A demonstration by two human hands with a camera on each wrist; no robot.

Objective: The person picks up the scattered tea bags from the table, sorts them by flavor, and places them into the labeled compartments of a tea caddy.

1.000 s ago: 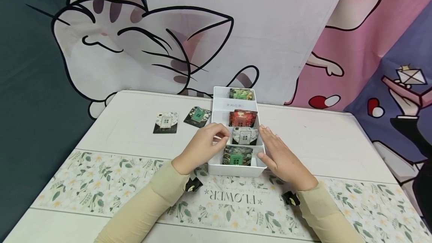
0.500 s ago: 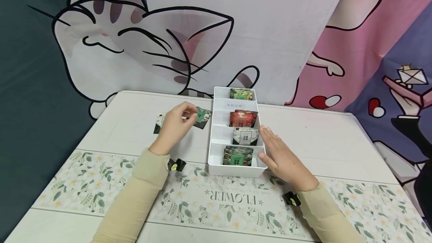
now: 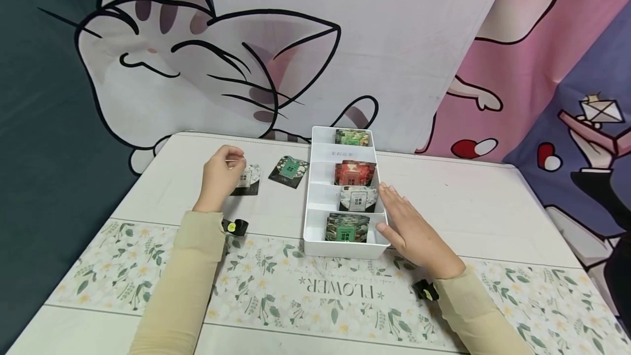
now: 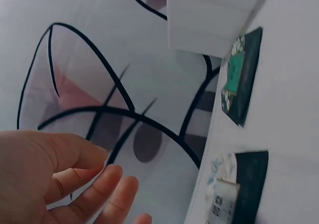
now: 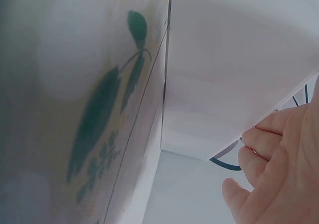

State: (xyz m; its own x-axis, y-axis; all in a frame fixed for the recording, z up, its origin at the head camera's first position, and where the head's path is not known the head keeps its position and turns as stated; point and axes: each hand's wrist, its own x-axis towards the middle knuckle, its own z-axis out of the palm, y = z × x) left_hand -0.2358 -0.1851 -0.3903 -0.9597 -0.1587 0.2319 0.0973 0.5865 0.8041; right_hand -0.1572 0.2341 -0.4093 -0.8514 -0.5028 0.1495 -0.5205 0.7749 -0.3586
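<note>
My left hand (image 3: 221,179) hovers over the table's left part with fingers loosely bent, close over a white-and-black tea packet (image 3: 251,179) and partly covering it. In the left wrist view the thumb and fingertips of that hand (image 4: 75,184) hold nothing. A green-labelled tea packet (image 3: 290,171) lies between that packet and the white divided box (image 3: 345,250). My right hand (image 3: 414,234) rests with straight fingers along the box's right side. The right wrist view shows its fingers (image 5: 264,139) at the edge of the box wall (image 5: 234,74).
Inside the box stand green packets (image 3: 347,229), white packets (image 3: 358,199), red packets (image 3: 354,174) and yellow-green packets (image 3: 352,137), each kind in its own compartment. A floral strip (image 3: 345,305) crosses the table front. A cat-print cloth (image 3: 394,43) hangs behind.
My left hand has moved from the box's left side, past the green-labelled packet, leftward to the white-and-black packet. The right hand has stayed against the box.
</note>
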